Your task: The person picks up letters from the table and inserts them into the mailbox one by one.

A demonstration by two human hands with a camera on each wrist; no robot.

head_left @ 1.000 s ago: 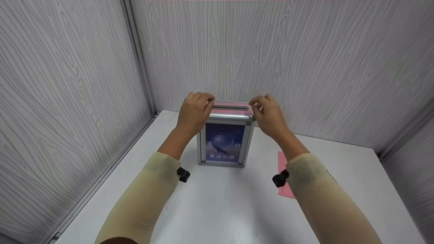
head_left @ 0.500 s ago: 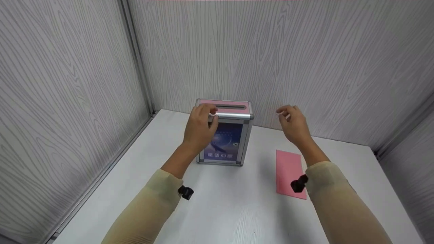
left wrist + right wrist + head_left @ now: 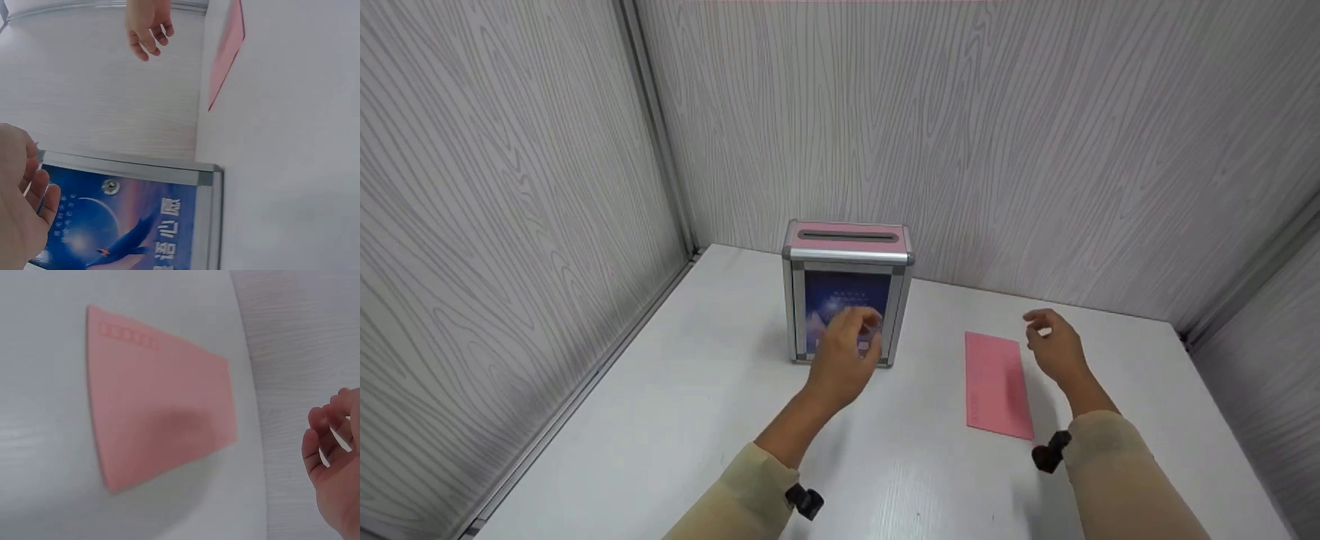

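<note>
A white worktop (image 3: 697, 420) with a faint wood grain fills the corner. Pale grey wood-grain wall panels (image 3: 1035, 135) close it in at the back and on both sides. Slim metal strips (image 3: 656, 127) run up the corners where the panels meet, and another follows the worktop's left edge.

box (image 3: 847, 292): silver frame, pink top, blue front; envelope (image 3: 997, 383): pink; table (image 3: 675, 420): white

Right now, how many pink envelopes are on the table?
1. The pink envelope lies flat on the white table, right of the slotted box and just left of the right hand. Any inside the box would be hidden.
</note>
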